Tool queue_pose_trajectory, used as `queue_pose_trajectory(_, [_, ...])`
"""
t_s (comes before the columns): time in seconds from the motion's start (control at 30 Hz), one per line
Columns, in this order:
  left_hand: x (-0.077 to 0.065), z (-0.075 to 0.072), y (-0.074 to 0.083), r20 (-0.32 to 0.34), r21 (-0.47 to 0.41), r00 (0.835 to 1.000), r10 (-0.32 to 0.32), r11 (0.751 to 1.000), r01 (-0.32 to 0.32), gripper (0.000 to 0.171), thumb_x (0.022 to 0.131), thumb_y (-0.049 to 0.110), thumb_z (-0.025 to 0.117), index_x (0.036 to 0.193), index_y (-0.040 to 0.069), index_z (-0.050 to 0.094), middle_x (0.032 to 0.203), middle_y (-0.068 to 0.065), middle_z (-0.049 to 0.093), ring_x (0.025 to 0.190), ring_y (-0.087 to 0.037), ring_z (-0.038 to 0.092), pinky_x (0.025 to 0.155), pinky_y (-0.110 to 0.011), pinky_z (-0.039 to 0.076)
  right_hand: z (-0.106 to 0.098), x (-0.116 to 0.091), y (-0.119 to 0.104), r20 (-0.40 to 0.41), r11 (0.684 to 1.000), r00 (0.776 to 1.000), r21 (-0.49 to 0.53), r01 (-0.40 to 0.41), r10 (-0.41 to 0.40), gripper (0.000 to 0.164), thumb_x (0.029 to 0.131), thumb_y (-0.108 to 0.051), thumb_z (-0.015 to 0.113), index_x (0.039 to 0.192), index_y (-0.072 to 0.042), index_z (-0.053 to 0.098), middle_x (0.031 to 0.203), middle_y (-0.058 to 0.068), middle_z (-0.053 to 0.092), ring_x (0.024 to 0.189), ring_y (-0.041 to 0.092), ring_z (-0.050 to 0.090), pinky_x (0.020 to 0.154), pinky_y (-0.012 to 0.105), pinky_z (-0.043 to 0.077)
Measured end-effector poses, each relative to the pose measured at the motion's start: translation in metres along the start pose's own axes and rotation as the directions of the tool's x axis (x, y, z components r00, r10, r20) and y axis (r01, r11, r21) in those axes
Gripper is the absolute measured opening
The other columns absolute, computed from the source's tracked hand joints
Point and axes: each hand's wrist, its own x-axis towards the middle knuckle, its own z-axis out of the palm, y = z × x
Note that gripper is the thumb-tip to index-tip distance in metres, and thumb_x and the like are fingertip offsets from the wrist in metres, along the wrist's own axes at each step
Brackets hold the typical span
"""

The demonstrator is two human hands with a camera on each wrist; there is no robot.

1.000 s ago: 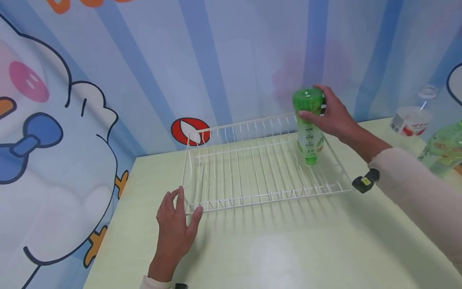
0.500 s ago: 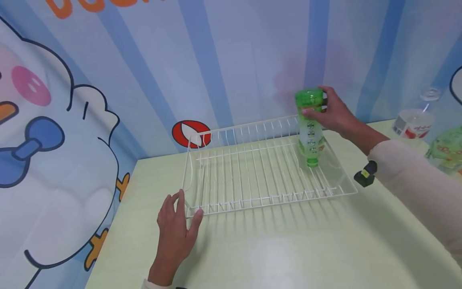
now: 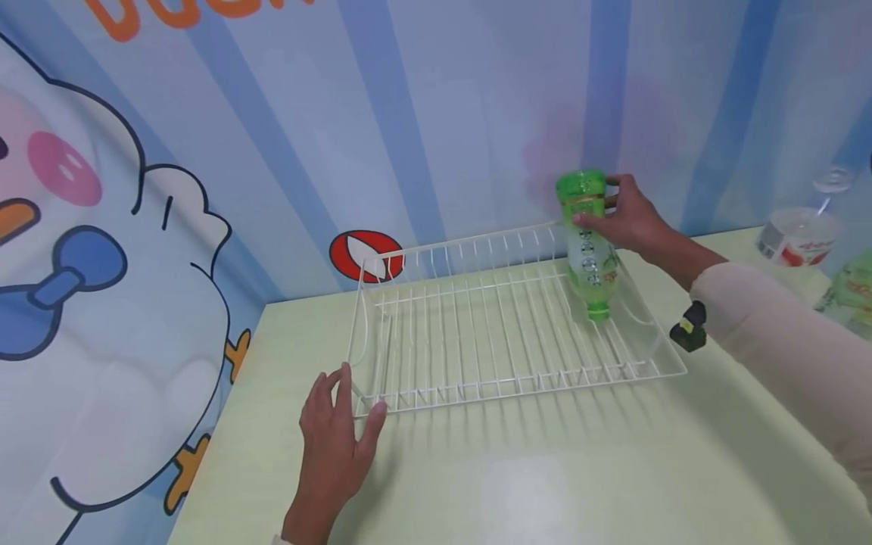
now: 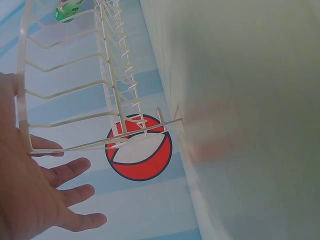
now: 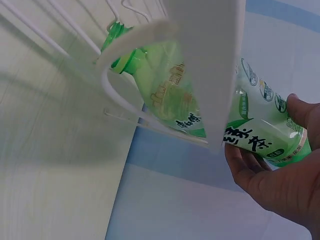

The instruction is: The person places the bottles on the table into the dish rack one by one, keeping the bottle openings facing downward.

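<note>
A blue-striped wall [image 3: 477, 151] with cartoon figures stands behind a pale worktop [image 3: 518, 477] bearing a white wire rack [image 3: 518, 394]. At the rack's 2 o'clock, the right hand [image 3: 633, 216] has its fingers clamped on a green bottle [image 3: 591, 253], base up, neck down within the wires. At the rack's 8 o'clock corner, the left hand [image 3: 334, 446] touches the frame, fingers spread apart. A clear bottle [image 3: 797, 238] stands farther out toward 2 o'clock.
</note>
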Motion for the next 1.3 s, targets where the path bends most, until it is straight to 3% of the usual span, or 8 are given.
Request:
queue_pose_trajectory(0.37, [0.002, -0.002, 0.000, 0.026, -0.003, 1.000, 0.003, 1.000, -0.003, 0.081, 0.091, 0.062, 0.038, 0.151, 0.011, 0.016, 0.145, -0.015, 0.026, 0.137, -0.035, 0.012, 0.106, -0.059, 0.012, 0.002, -0.004, 0.009, 0.004, 0.999, 1.000, -0.036, -0.008, 0.009, 0.090, 0.090, -0.022, 0.062, 0.148, -0.006, -0.006, 0.137, 0.030, 0.037, 0.121, 0.043, 0.043, 0.091, 0.055, 0.041])
queue_pose_trajectory(0.87, [-0.002, -0.007, -0.008, -0.023, -0.015, 1.000, 0.020, 1.000, -0.020, 0.078, 0.093, 0.055, 0.044, 0.150, 0.010, 0.018, 0.143, -0.014, 0.029, 0.136, -0.034, 0.014, 0.106, -0.058, 0.013, 0.009, 0.001, 0.002, 0.018, 1.000, 1.000, -0.013, -0.007, 0.007, 0.079, 0.093, -0.014, 0.056, 0.148, -0.005, -0.001, 0.137, 0.030, 0.037, 0.123, 0.043, 0.041, 0.091, 0.054, 0.041])
queue_pose_trajectory(1.3, [0.001, -0.004, -0.009, -0.010, -0.020, 1.000, 0.005, 1.000, -0.005, 0.079, 0.093, 0.056, 0.043, 0.150, 0.010, 0.017, 0.144, -0.015, 0.029, 0.136, -0.035, 0.014, 0.106, -0.057, 0.012, 0.007, 0.000, 0.002, -0.017, 1.000, 1.000, 0.006, -0.025, 0.025, 0.075, 0.096, -0.027, 0.051, 0.148, -0.005, 0.001, 0.137, 0.029, 0.037, 0.125, 0.043, 0.039, 0.091, 0.054, 0.041])
